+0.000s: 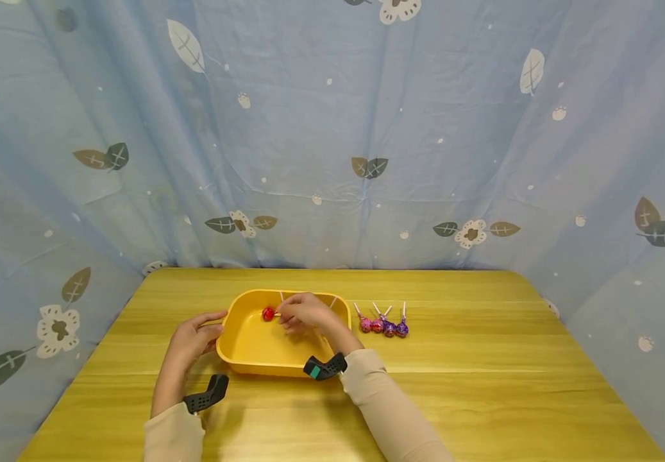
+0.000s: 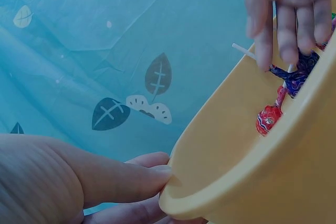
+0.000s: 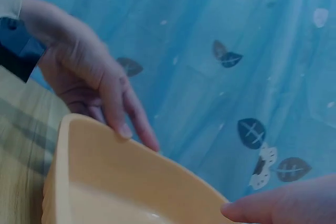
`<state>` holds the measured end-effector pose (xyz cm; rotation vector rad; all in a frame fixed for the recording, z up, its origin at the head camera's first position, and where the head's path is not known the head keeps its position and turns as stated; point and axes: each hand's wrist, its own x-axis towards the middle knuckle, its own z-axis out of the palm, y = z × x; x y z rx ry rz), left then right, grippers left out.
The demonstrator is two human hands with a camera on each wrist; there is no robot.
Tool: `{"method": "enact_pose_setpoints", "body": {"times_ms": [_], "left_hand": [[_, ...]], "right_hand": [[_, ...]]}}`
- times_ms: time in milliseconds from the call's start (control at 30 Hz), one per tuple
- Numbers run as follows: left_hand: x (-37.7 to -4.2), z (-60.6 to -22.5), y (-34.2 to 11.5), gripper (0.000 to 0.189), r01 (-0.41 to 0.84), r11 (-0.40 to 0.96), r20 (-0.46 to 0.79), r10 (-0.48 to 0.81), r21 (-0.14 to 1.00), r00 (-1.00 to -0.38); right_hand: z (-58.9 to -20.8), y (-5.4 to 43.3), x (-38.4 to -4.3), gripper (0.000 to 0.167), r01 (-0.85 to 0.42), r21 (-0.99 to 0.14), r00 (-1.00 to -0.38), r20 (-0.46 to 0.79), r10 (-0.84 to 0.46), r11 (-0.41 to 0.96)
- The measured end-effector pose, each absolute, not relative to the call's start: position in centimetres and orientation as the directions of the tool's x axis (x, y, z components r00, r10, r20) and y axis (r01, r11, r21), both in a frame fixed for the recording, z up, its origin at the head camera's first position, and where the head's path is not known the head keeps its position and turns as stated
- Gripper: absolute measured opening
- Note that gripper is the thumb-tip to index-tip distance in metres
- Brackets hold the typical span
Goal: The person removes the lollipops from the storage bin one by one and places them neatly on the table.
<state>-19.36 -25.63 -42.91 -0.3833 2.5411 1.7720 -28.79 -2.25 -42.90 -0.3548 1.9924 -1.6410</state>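
Observation:
A yellow plastic basin point(image 1: 260, 367) sits on the table. My left hand point(image 1: 189, 339) pinches its left rim between thumb and fingers, as the left wrist view shows close up. Reaching over the basin, my right hand point(image 1: 303, 312) points its straight fingers down, the thumb apart from them. Just left of those fingertips lies a red-wrapped lollipop point(image 1: 269, 314), its white stick toward them. In the left wrist view a purple-wrapped lollipop point(image 2: 307, 69) lies beside the red one, right under the right fingers. Part of the basin's inside is hidden behind my right hand.
Right of the basin, a row of several lollipops lies on the wooden table point(image 1: 482, 346): pink-red ones point(image 1: 365, 325) and purple ones point(image 1: 402, 330), sticks pointing away. A blue patterned curtain point(image 1: 320, 141) hangs behind the table's far edge.

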Motion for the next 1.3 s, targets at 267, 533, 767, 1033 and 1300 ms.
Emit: {"method": "enact_pose_setpoints", "body": {"times_ms": [267, 533, 767, 1033, 1300], "left_hand": [[-19.4, -42.8, -25.5, 0.043, -0.205, 0.323, -0.156, -0.172, 0.924, -0.973], [-19.5, -42.7, -25.6, 0.045, -0.203, 0.317, -0.159, -0.159, 0.926, -0.974], [-19.2, -42.8, -25.5, 0.043, -0.197, 0.318, -0.149, -0.168, 0.928, -0.975], [-19.1, -42.6, -25.6, 0.043, -0.198, 0.307, -0.155, -0.161, 0.931, -0.975], [-19.2, -42.7, -25.6, 0.044, -0.198, 0.307, -0.154, -0.161, 0.931, -0.975]], "right_hand": [[-43.5, -3.9, -28.9, 0.029, 0.170, -0.947, -0.804, -0.294, -0.516, 0.274], [-44.2, -4.8, -28.6, 0.048, 0.195, -0.937, -0.778, -0.328, -0.536, 0.290], [-44.6, -4.5, -28.6, 0.022, 0.178, -0.920, -0.770, -0.351, -0.533, 0.349], [-44.9, -4.5, -28.3, 0.020, 0.113, -0.880, -0.779, -0.366, -0.509, 0.461], [-44.9, -4.5, -27.9, 0.014, -0.051, -0.840, -0.792, -0.295, -0.534, 0.540]]}}
